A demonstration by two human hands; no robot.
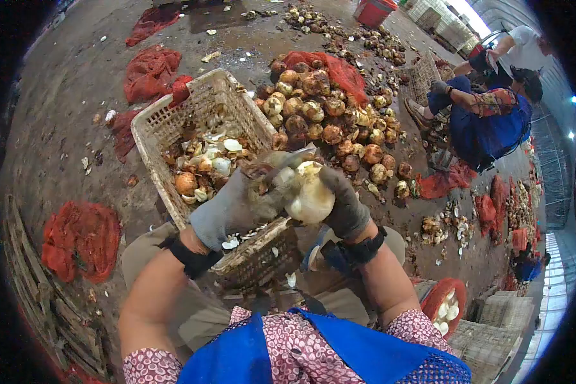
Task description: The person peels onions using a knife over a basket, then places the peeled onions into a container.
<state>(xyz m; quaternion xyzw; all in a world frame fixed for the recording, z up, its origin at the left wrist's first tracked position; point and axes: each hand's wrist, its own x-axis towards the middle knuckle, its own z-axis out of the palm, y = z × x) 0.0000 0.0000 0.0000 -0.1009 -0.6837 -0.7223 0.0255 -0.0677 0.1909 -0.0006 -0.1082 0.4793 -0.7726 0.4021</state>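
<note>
A mostly peeled white onion (311,197) is held up over the near end of a crate. My right hand (348,206), in a grey glove, is closed around its right side. My left hand (242,200), also gloved and blurred by motion, curls its fingers against the onion's left side. Brown, papery onion skin (258,176) shows at those left fingers; a thin pale edge sticks out above them, too unclear to name. Below, the dirty white plastic crate (158,161) contains peelings and a brown onion (185,184).
Beyond the crate lies a heap of unpeeled onions (332,134) with red netting (344,80) over it. Red mesh sacks (81,241) lie on the floor at left. A net of white onions (450,307) stands at lower right. Another person (486,128) sits at right.
</note>
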